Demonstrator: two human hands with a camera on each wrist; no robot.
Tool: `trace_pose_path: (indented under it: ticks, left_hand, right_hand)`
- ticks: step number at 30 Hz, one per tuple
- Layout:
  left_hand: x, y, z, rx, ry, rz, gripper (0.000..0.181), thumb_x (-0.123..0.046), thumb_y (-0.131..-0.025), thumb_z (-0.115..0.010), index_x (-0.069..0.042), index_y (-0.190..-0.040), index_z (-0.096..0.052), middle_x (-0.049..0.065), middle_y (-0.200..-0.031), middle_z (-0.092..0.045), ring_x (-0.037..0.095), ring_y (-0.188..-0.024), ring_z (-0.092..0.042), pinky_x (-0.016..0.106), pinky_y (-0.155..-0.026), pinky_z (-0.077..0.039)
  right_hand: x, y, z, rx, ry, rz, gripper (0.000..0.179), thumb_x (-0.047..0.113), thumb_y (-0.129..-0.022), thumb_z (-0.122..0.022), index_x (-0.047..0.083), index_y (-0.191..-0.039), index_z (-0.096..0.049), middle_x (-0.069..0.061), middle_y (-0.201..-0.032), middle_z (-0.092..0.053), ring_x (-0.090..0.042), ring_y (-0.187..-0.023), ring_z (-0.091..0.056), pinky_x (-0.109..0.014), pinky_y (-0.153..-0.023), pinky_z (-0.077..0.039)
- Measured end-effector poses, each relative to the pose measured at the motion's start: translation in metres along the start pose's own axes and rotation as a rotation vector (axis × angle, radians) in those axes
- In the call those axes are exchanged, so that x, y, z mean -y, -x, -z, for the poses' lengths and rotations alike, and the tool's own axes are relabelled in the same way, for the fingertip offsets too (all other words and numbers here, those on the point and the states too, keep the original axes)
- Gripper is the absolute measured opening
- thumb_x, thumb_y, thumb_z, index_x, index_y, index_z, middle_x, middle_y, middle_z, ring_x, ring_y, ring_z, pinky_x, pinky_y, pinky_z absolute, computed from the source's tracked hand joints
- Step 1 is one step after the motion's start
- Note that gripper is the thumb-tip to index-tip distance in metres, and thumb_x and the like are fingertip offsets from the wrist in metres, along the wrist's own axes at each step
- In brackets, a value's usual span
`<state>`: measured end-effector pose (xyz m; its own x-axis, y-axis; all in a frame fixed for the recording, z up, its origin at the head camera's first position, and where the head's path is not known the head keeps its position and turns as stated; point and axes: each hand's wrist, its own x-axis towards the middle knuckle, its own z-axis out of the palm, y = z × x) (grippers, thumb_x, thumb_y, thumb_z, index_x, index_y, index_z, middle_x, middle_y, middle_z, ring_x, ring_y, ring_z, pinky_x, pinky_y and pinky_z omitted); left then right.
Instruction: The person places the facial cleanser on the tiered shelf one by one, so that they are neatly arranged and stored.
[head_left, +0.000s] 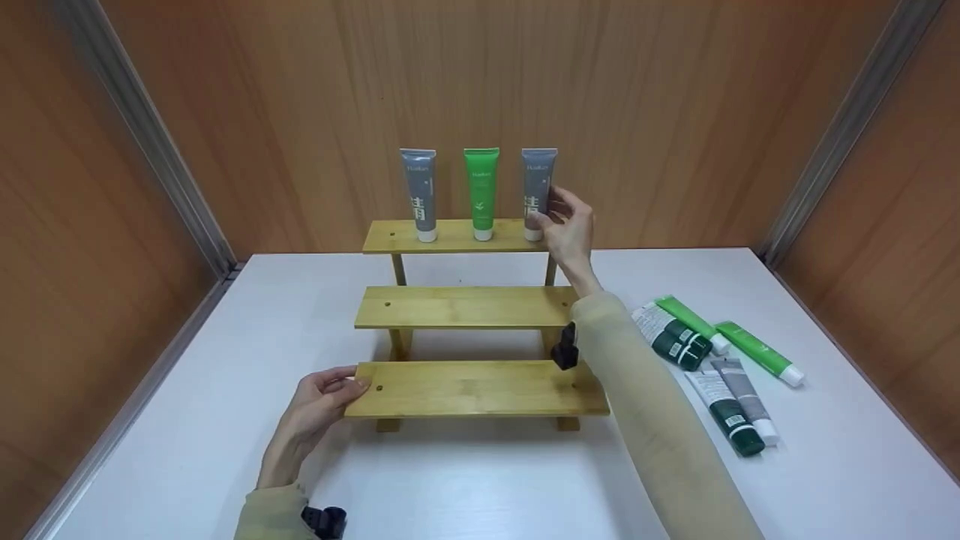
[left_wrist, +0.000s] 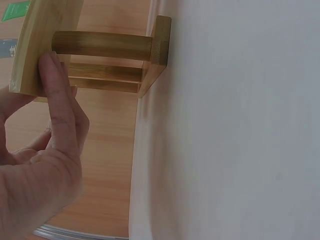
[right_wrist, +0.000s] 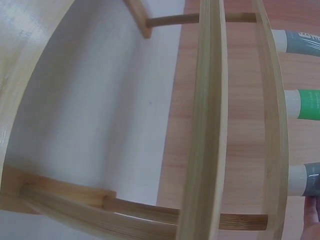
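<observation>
A three-tier wooden stand (head_left: pixel 480 390) bears three upright tubes on its top board. At the right of that board, my right hand (head_left: pixel 571 229) holds a grey-blue tube (head_left: pixel 538 176) between thumb and fingers, its white cap down at the wood. A green tube (head_left: pixel 482 187) stands in the middle, and another grey-blue tube (head_left: pixel 421 187) is at the left. My left hand (head_left: pixel 311 412) grips the left end of the lowest board, thumb on top; in the left wrist view its fingers (left_wrist: pixel 60 105) reach under the board. The right wrist view catches only a bit of the right hand (right_wrist: pixel 312 220).
Right of the stand, several tubes lie in a loose group on the white table (head_left: pixel 187 390): green ones (head_left: pixel 757 352), white-and-dark-green ones (head_left: pixel 671 336) and a grey one (head_left: pixel 746 401). Wood-grain panels (head_left: pixel 480 90) enclose the table at the back and both sides.
</observation>
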<state>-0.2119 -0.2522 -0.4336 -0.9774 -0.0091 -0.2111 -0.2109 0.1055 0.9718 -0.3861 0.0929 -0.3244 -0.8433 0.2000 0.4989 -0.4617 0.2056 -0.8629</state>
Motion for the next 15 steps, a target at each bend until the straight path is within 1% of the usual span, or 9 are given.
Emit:
trace_pose_path:
  ticks: [9,12,15]
  left_hand:
    - [-0.0001,-0.0003,-0.0006,-0.007,-0.001,0.001,0.049,-0.005,-0.097,-0.063,0.013,-0.139,-0.046,0.003,-0.096,-0.067,0.008,-0.084,-0.067,0.017,-0.073,-0.057]
    - [0.0001,-0.0005,-0.0006,-0.010,-0.002,0.004,0.049,-0.006,-0.097,-0.064,0.013,-0.139,-0.047,0.003,-0.096,-0.068,0.008,-0.084,-0.068,0.017,-0.073,-0.057]
    - [0.0003,-0.0003,-0.0002,-0.008,-0.006,0.010,0.050,-0.007,-0.097,-0.064,0.012,-0.139,-0.047,0.002,-0.095,-0.068,0.008,-0.083,-0.068,0.017,-0.072,-0.057]
  right_hand:
    - [0.0008,-0.0009,0.0006,0.003,0.019,-0.007,0.045,-0.006,-0.088,-0.072,-0.006,-0.132,-0.061,-0.026,-0.125,-0.066,-0.036,-0.116,-0.065,-0.041,-0.104,-0.054]
    - [0.0008,0.0000,0.0014,0.023,0.001,-0.001,0.047,-0.006,-0.089,-0.071,-0.005,-0.134,-0.059,-0.026,-0.128,-0.064,-0.037,-0.120,-0.063,-0.041,-0.106,-0.052]
    - [0.0001,0.0025,0.0036,0.059,-0.032,-0.003,0.050,-0.005,-0.090,-0.070,-0.004,-0.138,-0.056,-0.025,-0.134,-0.060,-0.036,-0.127,-0.059,-0.042,-0.112,-0.048]
